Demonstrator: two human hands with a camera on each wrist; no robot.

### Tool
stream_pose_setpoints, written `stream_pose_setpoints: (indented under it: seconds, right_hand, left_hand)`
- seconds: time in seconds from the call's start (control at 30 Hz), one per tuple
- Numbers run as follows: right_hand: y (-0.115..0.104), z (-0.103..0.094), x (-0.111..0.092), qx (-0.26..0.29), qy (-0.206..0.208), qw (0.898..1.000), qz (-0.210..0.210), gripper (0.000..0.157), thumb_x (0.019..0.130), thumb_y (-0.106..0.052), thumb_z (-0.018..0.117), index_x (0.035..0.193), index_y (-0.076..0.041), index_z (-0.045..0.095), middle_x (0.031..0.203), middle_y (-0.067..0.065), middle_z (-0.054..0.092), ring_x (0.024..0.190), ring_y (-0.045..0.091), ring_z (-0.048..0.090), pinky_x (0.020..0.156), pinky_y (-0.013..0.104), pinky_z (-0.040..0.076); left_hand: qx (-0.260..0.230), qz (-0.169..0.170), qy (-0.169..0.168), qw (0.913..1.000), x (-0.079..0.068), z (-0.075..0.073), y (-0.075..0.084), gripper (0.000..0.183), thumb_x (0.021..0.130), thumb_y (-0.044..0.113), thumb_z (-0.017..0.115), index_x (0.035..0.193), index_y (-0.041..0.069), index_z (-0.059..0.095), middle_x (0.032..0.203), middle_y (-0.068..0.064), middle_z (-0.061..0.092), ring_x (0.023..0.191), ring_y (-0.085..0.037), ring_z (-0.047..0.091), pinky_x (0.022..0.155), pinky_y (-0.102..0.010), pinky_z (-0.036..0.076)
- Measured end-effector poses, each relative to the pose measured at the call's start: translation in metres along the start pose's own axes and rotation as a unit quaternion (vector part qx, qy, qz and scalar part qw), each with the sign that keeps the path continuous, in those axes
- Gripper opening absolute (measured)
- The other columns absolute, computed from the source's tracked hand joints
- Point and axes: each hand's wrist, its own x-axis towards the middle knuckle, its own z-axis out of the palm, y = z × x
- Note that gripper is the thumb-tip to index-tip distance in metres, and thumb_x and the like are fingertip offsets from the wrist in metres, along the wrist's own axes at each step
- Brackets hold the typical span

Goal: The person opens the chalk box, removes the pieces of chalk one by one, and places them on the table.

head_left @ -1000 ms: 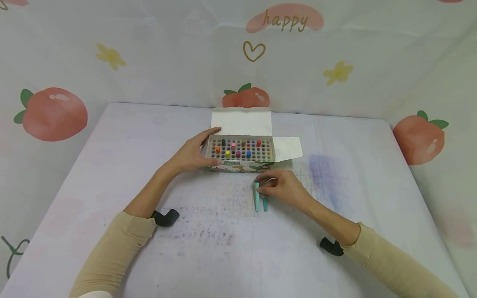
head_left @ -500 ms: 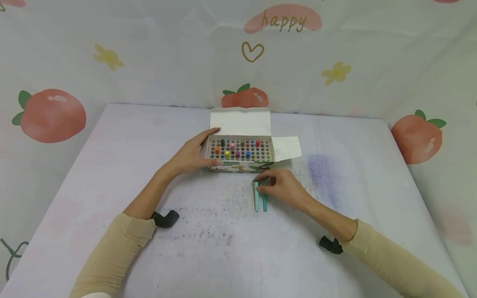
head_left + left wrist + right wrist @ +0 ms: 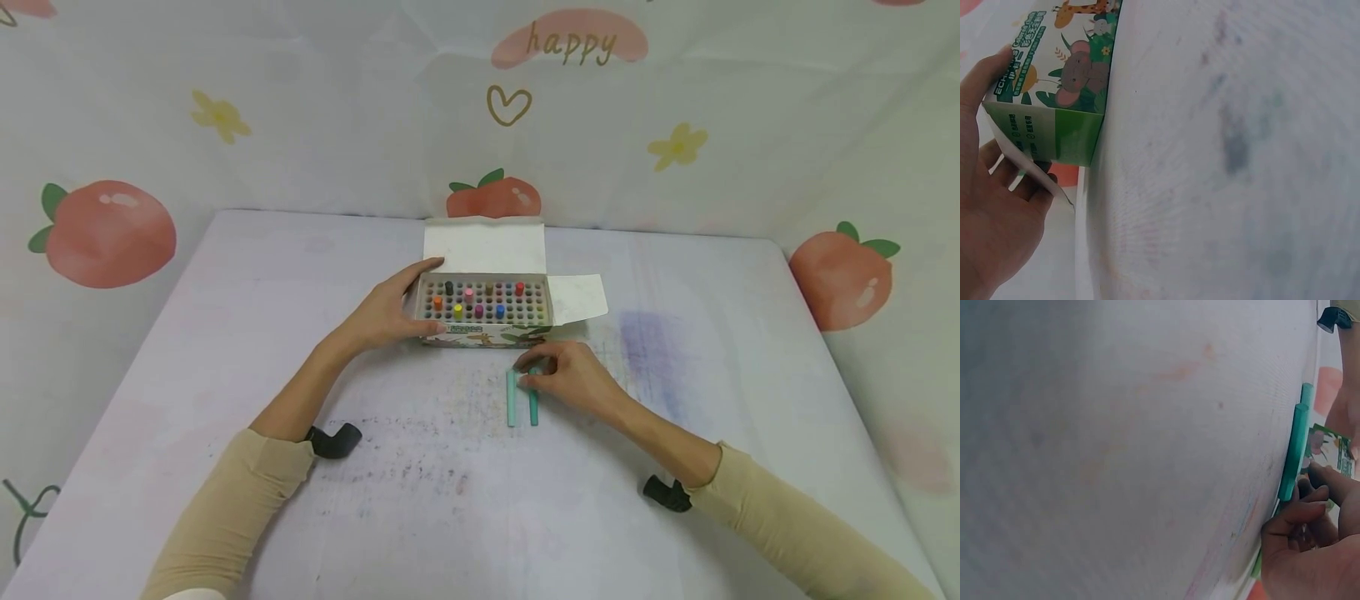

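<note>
A box point(image 3: 483, 335) of coloured chalk stands toward the back of the table with its lid raised. Several sticks, including a yellow one point(image 3: 458, 311) and a red one point(image 3: 520, 288), poke from its holed insert. My left hand point(image 3: 378, 312) grips the box's left end, thumb at the front and fingers behind; the left wrist view shows its printed side point(image 3: 1079, 69). In front lie a pale green chalk stick point(image 3: 512, 398) and a darker green one point(image 3: 534, 408), side by side. My right hand point(image 3: 570, 375), fingers loosely bent, is over the darker stick's far end; I see nothing pinched.
A white side flap point(image 3: 577, 298) sticks out right of the box, and the lid point(image 3: 484, 244) leans back toward the printed backdrop point(image 3: 360, 125). Purple smudges point(image 3: 652, 350) and dark specks mark the table point(image 3: 420, 517).
The pale green stick has shifted slightly left, away from the darker one, and the right fingertips have come off it. The left hand and the box stay where they were.
</note>
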Motion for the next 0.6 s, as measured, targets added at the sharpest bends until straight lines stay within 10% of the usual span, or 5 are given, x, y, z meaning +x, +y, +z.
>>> stream_pose_setpoints:
  seconds: [0.6]
  right_hand:
    - [-0.0067, -0.0100, -0.0055, 0.046, 0.003, 0.998, -0.036, 0.016, 0.087, -0.012, 0.075, 0.103, -0.015, 0.077, 0.094, -0.001, 0.071, 0.066, 0.018, 0.057, 0.055, 0.026, 0.043]
  left_hand:
    - [-0.001, 0.002, 0.000, 1.0000, -0.0005, -0.0003, -0.0007, 0.096, 0.079, 0.035, 0.084, 0.157, 0.030, 0.028, 0.156, -0.006, 0.036, 0.143, -0.027, 0.033, 0.112, -0.053, 0.032]
